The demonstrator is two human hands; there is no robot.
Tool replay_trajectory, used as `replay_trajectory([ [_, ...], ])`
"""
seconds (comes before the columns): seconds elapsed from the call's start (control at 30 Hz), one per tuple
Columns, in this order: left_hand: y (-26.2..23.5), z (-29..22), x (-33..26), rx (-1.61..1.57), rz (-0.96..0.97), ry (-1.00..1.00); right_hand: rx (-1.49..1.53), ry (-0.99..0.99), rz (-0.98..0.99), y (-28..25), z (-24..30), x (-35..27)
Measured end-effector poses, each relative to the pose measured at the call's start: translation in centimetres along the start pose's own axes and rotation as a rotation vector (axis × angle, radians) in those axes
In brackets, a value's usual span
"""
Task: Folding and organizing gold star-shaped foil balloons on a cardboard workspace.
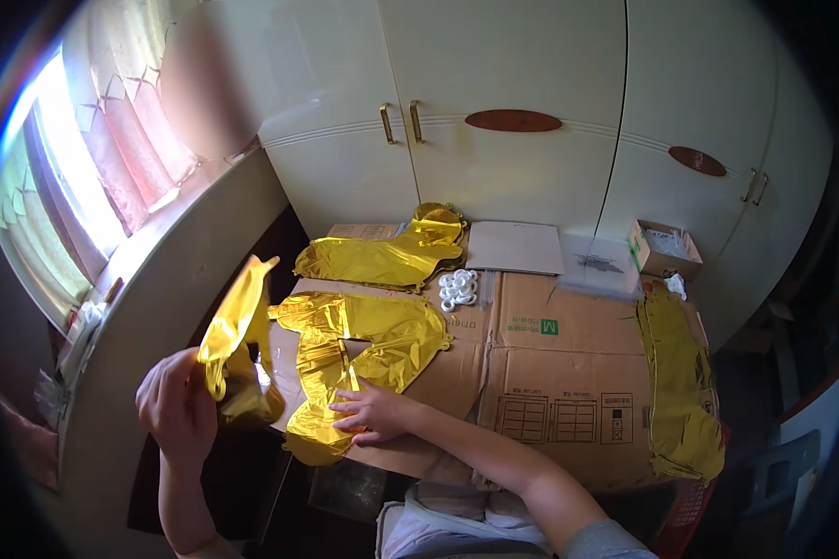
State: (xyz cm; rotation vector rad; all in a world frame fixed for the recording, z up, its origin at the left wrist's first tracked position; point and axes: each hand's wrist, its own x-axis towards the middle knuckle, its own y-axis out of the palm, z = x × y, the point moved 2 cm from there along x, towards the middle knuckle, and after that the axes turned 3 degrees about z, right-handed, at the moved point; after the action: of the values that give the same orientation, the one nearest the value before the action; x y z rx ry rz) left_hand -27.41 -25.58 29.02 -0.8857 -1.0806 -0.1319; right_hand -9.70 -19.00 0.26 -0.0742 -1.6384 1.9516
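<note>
My left hand point(179, 401) is raised past the left edge of the cardboard, its fingers closed on a flat gold foil balloon point(233, 317) that hangs folded and tilted. My right hand point(382, 412) rests with fingers spread on another uninflated gold foil balloon point(391, 340), which looks letter-shaped or number-shaped. That balloon lies flat on the cardboard point(541, 373), its near end reaching over the edge. Just behind it is a further gold foil balloon pile point(373, 259). Whether the one under my right hand is a single sheet or several, I cannot tell.
A heap of white ring-shaped pieces point(459, 291) sits mid-cardboard. Behind are a pale flat board point(515, 248), a clear plastic bag point(598, 265) and a small open box point(667, 247). More gold foil point(680, 391) lies along the right edge. White cabinets point(503, 65) stand behind; a curtained window is left.
</note>
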Motion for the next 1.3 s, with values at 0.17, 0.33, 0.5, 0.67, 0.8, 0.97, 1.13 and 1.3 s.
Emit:
replay_trajectory([
  [0.17, -1.7, -0.2, -1.5, -0.146, 0.021, -0.110, 0.004, 0.170, 0.094, -0.4, 0.1, 0.6],
  [0.33, -2.3, -0.5, -1.8, -0.487, 0.089, -0.225, -0.003, 0.108, -0.030, 0.1, -0.6, 0.8],
  [0.5, -1.3, -4.0, 0.8, -1.135, 0.203, -0.028, 0.213, 0.159, -0.492, -1.5, -3.3, -3.0],
  [0.67, -2.1, -4.9, 0.6, -1.352, 0.020, -0.277, 0.554, -0.041, -0.373, -9.9, 3.7, -6.2],
  [0.8, 3.8, -4.7, 4.9, -1.195, 0.262, -0.398, 0.830, 0.021, -0.382, -12.1, 7.6, -15.2],
  [0.97, 15.7, -5.8, 6.6, -1.070, 0.573, -0.538, 1.132, 0.656, -0.865, -14.0, 12.1, -22.9],
  [1.13, 30.7, -12.4, 2.2, -0.886, 0.839, -0.271, 0.923, 1.080, -1.000, -14.2, 11.6, -30.5],
  [1.3, 39.5, -18.7, -2.0, -0.649, 0.850, -0.012, 0.447, 1.358, -0.881, -10.8, 8.7, -37.9],
])
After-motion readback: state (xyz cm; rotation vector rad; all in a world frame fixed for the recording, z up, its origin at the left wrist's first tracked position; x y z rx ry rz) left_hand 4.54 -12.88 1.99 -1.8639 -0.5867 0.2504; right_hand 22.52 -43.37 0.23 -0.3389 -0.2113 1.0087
